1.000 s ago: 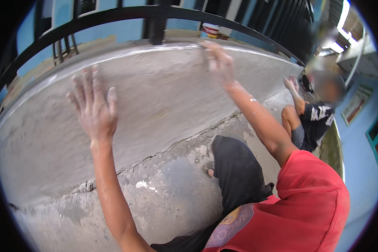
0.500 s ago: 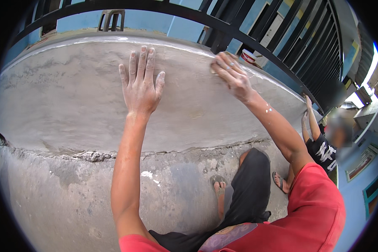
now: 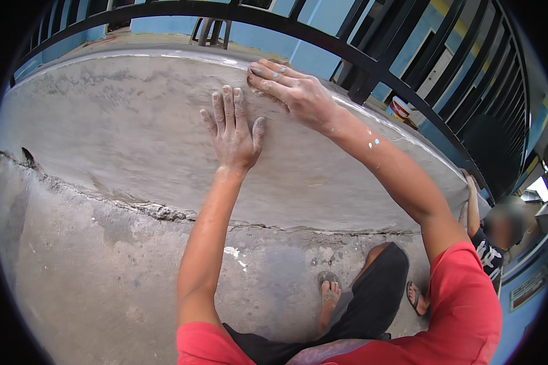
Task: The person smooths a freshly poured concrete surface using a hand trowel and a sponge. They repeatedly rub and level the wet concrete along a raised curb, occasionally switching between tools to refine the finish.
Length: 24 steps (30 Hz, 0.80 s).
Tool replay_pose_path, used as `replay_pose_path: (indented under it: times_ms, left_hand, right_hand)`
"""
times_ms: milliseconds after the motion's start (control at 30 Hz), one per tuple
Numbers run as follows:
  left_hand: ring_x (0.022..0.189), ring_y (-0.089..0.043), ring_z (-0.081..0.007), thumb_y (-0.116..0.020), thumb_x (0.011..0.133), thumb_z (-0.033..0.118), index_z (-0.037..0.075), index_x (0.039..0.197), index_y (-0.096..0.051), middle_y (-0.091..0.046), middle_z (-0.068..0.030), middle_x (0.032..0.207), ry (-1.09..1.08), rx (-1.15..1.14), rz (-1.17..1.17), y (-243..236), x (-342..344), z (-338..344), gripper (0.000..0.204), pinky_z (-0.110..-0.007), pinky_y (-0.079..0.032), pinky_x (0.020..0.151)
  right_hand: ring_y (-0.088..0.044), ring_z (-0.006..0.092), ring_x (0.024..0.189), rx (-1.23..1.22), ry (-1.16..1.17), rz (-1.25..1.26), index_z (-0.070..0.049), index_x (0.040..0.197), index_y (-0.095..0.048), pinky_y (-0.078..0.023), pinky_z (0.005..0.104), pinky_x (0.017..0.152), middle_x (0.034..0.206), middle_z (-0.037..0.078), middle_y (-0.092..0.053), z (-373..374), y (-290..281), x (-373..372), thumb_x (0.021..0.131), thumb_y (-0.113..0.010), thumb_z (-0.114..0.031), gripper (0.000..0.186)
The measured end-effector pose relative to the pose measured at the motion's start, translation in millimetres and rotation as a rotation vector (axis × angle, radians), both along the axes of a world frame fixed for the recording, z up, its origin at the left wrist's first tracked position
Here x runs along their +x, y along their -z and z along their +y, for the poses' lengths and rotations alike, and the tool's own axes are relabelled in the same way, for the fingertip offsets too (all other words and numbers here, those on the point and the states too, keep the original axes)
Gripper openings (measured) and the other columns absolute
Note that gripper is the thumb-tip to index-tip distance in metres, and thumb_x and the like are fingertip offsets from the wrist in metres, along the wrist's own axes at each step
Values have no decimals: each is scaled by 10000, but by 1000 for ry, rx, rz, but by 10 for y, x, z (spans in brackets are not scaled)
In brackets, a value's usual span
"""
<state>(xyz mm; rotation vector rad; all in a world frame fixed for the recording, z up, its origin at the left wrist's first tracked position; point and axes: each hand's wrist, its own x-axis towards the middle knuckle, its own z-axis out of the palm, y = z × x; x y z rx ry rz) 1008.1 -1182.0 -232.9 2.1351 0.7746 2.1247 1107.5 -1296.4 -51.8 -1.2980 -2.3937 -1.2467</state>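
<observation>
Before me stands a low grey cement wall (image 3: pixel 134 134) with smeared, dusty patches. My left hand (image 3: pixel 234 134) lies flat against its face, fingers spread, palm side to the wall, holding nothing. Just above and to the right, my right hand (image 3: pixel 295 94) presses against the wall near its top edge, fingers bent and close together. A thin edge seems to show beneath those fingertips, but the hand hides what it is. Pale dust coats both hands, and flecks of white and light blue paint dot the right hand and forearm.
A black metal railing (image 3: pixel 347 52) runs along the wall top. Behind it are a stool (image 3: pixel 210 33) and a red-and-white bucket (image 3: pixel 399 108). At right, another person (image 3: pixel 490 243) reaches toward the wall. A cracked seam (image 3: pixel 164 212) runs where wall meets concrete floor (image 3: pixel 115 274).
My right hand has swept left along the upper wall, closer to my left hand. The left hand stays flat on the wall. The view has shifted somewhat.
</observation>
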Motion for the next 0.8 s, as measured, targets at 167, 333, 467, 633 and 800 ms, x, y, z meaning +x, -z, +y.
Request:
replay_pose_path:
  times_ms: [167,333,467,633,800]
  left_hand:
    - [1650,-86,-317,-418,1089,545,55,1683,-247,-206,-141,1762,-19,-19,184,47,-161,-19,789,-571,34,1306]
    - [1651,-83,-310,-433,1081,551,67,1686,-244,-193,-138,1766,-19,-1,137,42,-85,13,798,-589,20,1305]
    - [1649,-79,-326,-438,1078,554,66,1685,-245,-182,-149,1767,-51,-20,106,68,-143,84,803,-595,18,1304]
    - [1647,-51,-362,-433,1081,543,22,1675,-244,-168,-189,1762,-33,-17,205,91,-119,-36,813,-603,21,1298]
    - [1645,-65,-369,-451,1081,525,40,1679,-246,-165,-167,1767,-40,-26,194,324,-253,135,797,-608,0,1299]
  right_hand:
    - [-605,282,1373,47,104,-9,-111,1277,-746,-526,430,1158,1440,80,-670,-795,97,589,940,-699,-115,340]
    - [-593,282,1384,40,63,8,-107,1326,-718,-530,425,1156,1445,100,-663,-395,-1,334,932,-690,-65,397]
    - [-548,257,1430,7,4,61,-134,1342,-719,-460,413,1224,1463,74,-651,164,37,-156,927,-711,-62,421]
    - [-572,256,1407,69,168,-54,-111,1281,-740,-473,404,1226,1423,83,-679,-876,97,590,923,-687,-14,374]
    - [-543,253,1437,64,71,-107,-96,1372,-679,-477,397,1210,1518,74,-608,76,53,-46,922,-633,-34,457]
